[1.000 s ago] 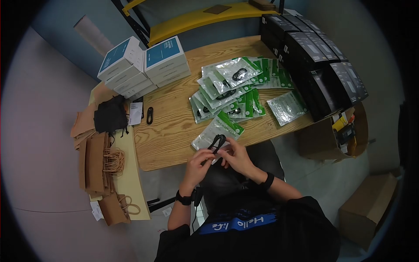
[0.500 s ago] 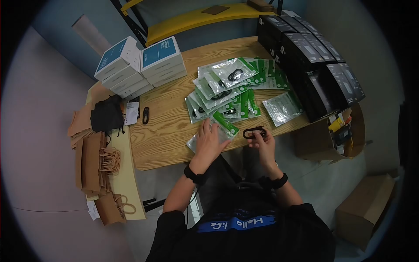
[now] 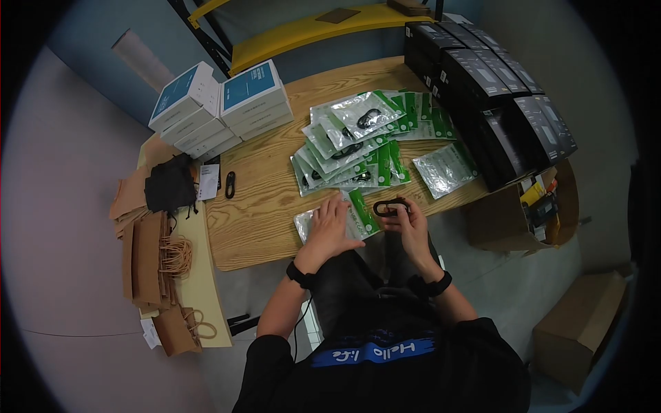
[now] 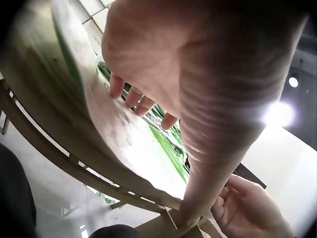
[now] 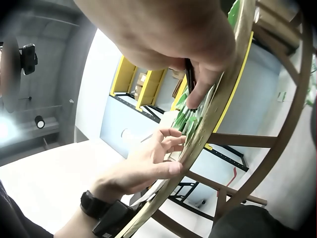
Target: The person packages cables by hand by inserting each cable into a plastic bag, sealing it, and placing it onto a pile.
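Note:
In the head view a silver and green plastic bag (image 3: 362, 219) lies at the table's front edge. The left hand (image 3: 327, 233) rests on it with fingers spread. Just right of the bag, the right hand (image 3: 411, 228) pinches a coiled black cable (image 3: 387, 207) between thumb and fingers. The left wrist view shows the left hand (image 4: 163, 64) with its fingertips on the bag (image 4: 133, 139). In the right wrist view the right hand (image 5: 183, 39) holds the dark cable (image 5: 189, 74), mostly hidden by the fingers.
Behind the hands lies a pile of bagged cables (image 3: 351, 148), with a single bag (image 3: 446, 170) beside it. Black boxes (image 3: 482, 76) stand at right, white boxes (image 3: 251, 96) at back left. Another coiled cable (image 3: 230, 185) and a black pouch (image 3: 170, 183) lie at left.
The hands, together at the cable a second ago, are apart: the left has moved onto the bag, the right has carried the cable rightward. Since the middle frame, the cable has shifted slightly left.

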The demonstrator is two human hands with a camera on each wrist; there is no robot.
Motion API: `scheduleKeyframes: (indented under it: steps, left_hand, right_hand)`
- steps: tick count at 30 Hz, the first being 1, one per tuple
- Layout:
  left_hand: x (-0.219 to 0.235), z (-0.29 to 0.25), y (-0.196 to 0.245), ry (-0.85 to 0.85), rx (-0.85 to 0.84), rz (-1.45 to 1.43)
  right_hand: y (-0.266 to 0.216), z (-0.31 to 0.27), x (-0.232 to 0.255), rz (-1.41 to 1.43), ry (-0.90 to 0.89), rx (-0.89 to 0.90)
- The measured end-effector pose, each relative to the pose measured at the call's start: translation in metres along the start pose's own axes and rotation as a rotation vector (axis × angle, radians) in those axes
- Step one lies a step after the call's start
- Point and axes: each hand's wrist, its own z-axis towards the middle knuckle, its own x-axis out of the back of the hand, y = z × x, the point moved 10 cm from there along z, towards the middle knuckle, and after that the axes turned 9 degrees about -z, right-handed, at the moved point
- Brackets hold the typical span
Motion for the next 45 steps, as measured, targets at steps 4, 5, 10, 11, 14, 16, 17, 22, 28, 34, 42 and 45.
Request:
scheduleKeyframes:
  steps: [4, 5, 10, 11, 14, 16, 17, 22, 28, 34, 42, 45]
  left_hand:
    - [-0.002, -0.001, 0.005, -0.024, -0.003, -0.057]
    - [-0.001, 0.0, 0.008, -0.005, -0.023, -0.091]
    - [-0.006, 0.005, 0.008, -0.008, -0.057, -0.145]
    - [-0.006, 0.005, 0.01, -0.015, -0.079, -0.149]
    - [-0.004, 0.005, 0.014, -0.008, -0.11, -0.163]
    - [-0.001, 0.004, 0.017, -0.004, -0.11, -0.152]
    - [0.0, 0.004, 0.018, -0.002, -0.111, -0.14]
    - [-0.002, 0.003, 0.017, -0.003, -0.127, -0.115]
    - [-0.001, 0.002, 0.018, 0.026, -0.164, -0.153]
    - [0.005, 0.001, 0.023, 0.074, -0.207, -0.186]
    - [0.016, -0.001, 0.03, 0.184, -0.278, -0.161]
    - [0.008, 0.001, 0.027, 0.14, -0.273, -0.159]
  right_hand:
    - [0.007, -0.002, -0.011, -0.002, -0.044, -0.017]
    - [0.007, -0.003, -0.013, -0.021, -0.053, -0.008]
    - [0.014, -0.006, -0.017, -0.081, -0.117, -0.029]
    - [0.016, -0.005, -0.018, -0.078, -0.124, -0.04]
    - [0.017, -0.001, -0.016, -0.053, -0.107, -0.034]
    - [0.015, 0.003, -0.016, -0.03, -0.086, -0.016]
    - [0.016, 0.005, -0.015, -0.021, -0.072, -0.015]
    - [0.01, 0.009, -0.024, -0.055, -0.076, -0.013]
    - [0.0, 0.011, -0.026, -0.15, -0.06, -0.005]
    - [-0.005, 0.009, -0.03, -0.329, -0.081, -0.025]
    - [-0.006, 0.005, -0.026, -0.179, 0.009, 0.003]
    - [-0.007, 0.002, -0.042, -0.369, -0.098, 0.104]
